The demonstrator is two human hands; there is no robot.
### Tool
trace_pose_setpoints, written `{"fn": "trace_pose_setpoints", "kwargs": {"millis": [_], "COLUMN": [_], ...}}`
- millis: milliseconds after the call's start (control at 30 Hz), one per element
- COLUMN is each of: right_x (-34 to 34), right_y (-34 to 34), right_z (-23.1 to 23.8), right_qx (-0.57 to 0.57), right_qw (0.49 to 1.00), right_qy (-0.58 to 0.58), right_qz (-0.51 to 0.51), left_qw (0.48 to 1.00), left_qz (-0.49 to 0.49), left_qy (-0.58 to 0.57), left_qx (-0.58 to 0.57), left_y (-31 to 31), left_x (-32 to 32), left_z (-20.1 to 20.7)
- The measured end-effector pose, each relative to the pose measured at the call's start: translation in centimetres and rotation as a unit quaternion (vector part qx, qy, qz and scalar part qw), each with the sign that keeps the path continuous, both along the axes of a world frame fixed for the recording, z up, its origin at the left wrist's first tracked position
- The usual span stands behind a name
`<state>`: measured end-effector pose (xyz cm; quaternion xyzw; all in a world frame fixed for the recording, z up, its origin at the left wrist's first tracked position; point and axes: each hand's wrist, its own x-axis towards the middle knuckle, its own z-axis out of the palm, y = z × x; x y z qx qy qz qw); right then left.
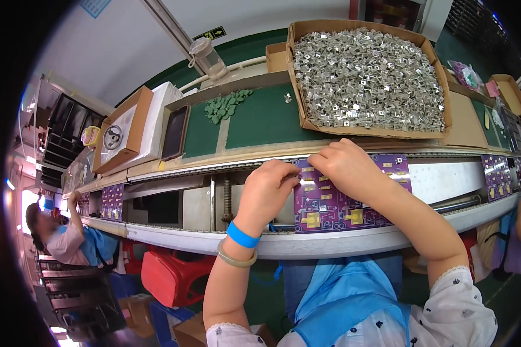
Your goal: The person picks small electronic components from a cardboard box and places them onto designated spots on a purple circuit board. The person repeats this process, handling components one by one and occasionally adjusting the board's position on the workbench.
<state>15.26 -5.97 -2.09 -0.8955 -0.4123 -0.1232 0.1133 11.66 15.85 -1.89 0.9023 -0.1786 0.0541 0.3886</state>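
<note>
A purple circuit board (336,209) with yellow-tan rectangular parts lies on the conveyor rails in front of me. My left hand (267,188), below a blue wristband, is at the board's left edge with thumb and fingers pinched together. From the right, my right hand (344,168) reaches over the board's upper part, its fingertips closed near the far left corner. What either pinch holds is too small or hidden to make out. One small silvery square part (399,160) sits at the board's far right corner.
Beyond the rail stands a cardboard box (367,81) heaped with small metal clips. Left of it are green leaf-like pieces (227,106), a dark tray (175,133) and a clear jug (208,58). More purple boards (496,176) lie along the line. Other people work at both ends.
</note>
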Motion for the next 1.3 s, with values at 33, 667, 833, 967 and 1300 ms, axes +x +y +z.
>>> {"fn": "trace_pose_setpoints", "kwargs": {"millis": [33,667,833,967,1300], "right_x": [0.0,-0.2,-0.6,-1.4,-2.9], "right_y": [0.1,-1.3,-2.0,-5.6,-18.2], "right_z": [0.1,0.6,2.5,3.7,0.3], "right_qx": [-0.001,0.088,0.126,0.270,0.798], "right_qw": [1.000,0.995,0.989,0.957,0.552], "right_qy": [0.004,0.034,0.068,0.060,0.146], "right_qz": [0.001,-0.028,-0.039,-0.089,-0.192], "left_qw": [1.000,0.994,0.997,0.995,0.997], "left_qz": [-0.003,-0.048,-0.054,0.016,0.054], "left_qy": [-0.009,-0.005,0.014,0.058,0.043], "left_qx": [0.013,0.094,0.053,-0.081,-0.016], "left_y": [-0.1,-0.5,0.3,2.0,3.2], "left_x": [0.1,0.7,0.7,0.4,0.6], "left_z": [0.0,0.5,0.5,-0.2,-2.0]}}
